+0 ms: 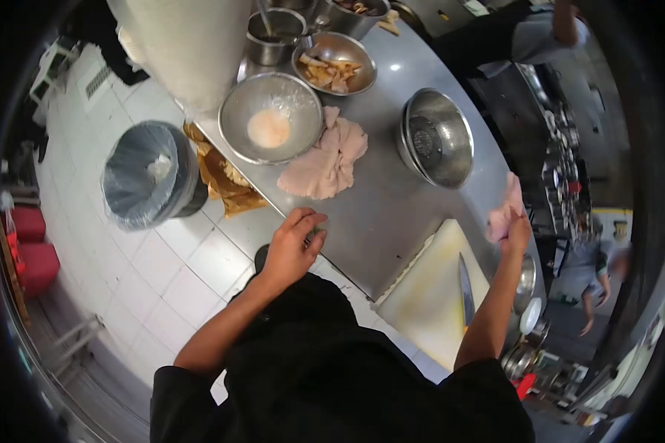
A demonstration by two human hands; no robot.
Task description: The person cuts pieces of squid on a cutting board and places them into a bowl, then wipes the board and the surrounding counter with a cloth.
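Note:
My right hand [517,235] is raised past the right edge of the table, closed on a thin, limp slice of pale pink raw meat [504,210]. Similar flat pink pieces of meat [329,162] lie heaped on the steel table. Beside that heap stands a steel bowl [233,140] with whitish, faintly orange contents that I cannot identify. My left hand [299,240] hovers by the table's near edge, fingers loosely curled and thumb apart, with nothing visible in it. Between my hands, a knife [466,288] rests on a white cutting board [421,288], its handle partly behind my right forearm.
Stacked steel bowls [440,140] stand at the table's far side. A bowl of yellowish pieces [332,70] and several pots [273,44] crowd the back. A lined bin [148,177] and a brown paper bag [229,184] are at left. Other people appear at right.

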